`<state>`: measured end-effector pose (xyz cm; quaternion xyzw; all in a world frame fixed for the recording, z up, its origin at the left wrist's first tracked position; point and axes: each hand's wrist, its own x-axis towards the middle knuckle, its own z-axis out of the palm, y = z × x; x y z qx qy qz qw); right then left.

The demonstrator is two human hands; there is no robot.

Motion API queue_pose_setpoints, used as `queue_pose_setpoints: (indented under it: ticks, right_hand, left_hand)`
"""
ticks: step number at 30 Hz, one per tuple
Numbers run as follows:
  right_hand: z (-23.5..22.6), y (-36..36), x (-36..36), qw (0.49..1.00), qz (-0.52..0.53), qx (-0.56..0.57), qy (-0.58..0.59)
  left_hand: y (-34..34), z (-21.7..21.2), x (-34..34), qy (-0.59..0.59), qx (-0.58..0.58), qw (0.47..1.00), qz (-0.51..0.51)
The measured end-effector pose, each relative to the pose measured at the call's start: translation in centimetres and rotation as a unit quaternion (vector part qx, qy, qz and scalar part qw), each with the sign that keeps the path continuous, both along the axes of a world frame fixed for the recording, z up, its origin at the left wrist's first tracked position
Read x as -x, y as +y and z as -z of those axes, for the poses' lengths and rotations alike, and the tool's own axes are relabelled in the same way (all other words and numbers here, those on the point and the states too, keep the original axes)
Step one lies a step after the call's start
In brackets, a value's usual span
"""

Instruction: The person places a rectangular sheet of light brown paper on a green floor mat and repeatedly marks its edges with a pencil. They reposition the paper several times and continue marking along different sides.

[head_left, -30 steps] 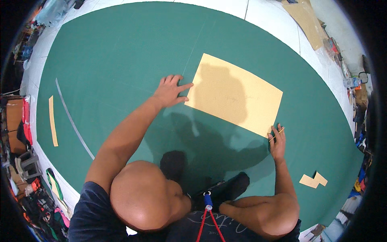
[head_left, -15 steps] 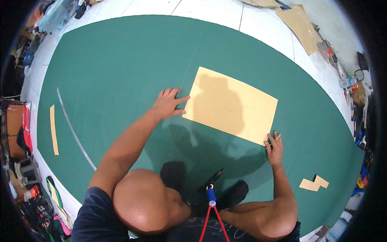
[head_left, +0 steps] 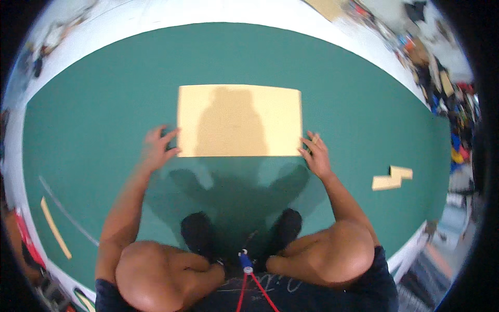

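A tan rectangular sheet (head_left: 283,122), perhaps cardboard or board, lies flat on the green mat (head_left: 239,57) in front of me. My left hand (head_left: 158,148) is at its left edge near the lower corner, thumb and fingers spread and the fingertips at the edge. At the lower right corner my right hand (head_left: 315,156) touches the sheet with its fingertips. A thin yellowish stick (head_left: 313,140), pencil-like, is tucked between the right hand's fingers; blur hides its exact kind. My shadow falls across the sheet.
A tan strip (head_left: 55,229) and a long, thin pale strip (head_left: 67,210) lie at the left. On the right is a stepped tan piece (head_left: 387,183). My dark-covered feet (head_left: 196,234) rest on the mat below the sheet. A red lanyard (head_left: 242,291) hangs between my knees.
My view has turned, so the sheet now appears level and further left instead of slanted. Both hands remain at its lower corners; the right still has the thin stick.
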<state>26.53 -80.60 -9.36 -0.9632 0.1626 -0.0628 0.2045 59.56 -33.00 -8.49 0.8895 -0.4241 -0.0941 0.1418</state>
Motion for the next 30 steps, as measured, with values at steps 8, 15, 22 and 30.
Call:
queue_pose_setpoints:
  ticks: [8,15,22,30]
  right_hand:
    - [-1.4,0.6,0.1,0.998,0.032,0.009,0.047]
    - [-0.5,1.0,0.5,0.999,0.036,0.002,0.017]
    - [-0.4,0.8,0.3,0.999,0.031,-0.006,0.015]
    - [-0.3,0.4,0.5,0.999,0.016,0.000,0.029]
  left_hand:
    - [-0.7,-0.9,0.1,0.020,-0.016,1.000,0.006]
    - [-0.7,-1.2,0.1,0.025,-0.023,0.999,0.004]
    - [-0.7,-1.4,0.3,0.021,-0.044,0.999,0.000]
    - [-0.9,-1.7,-0.2,0.021,-0.048,0.999,0.010]
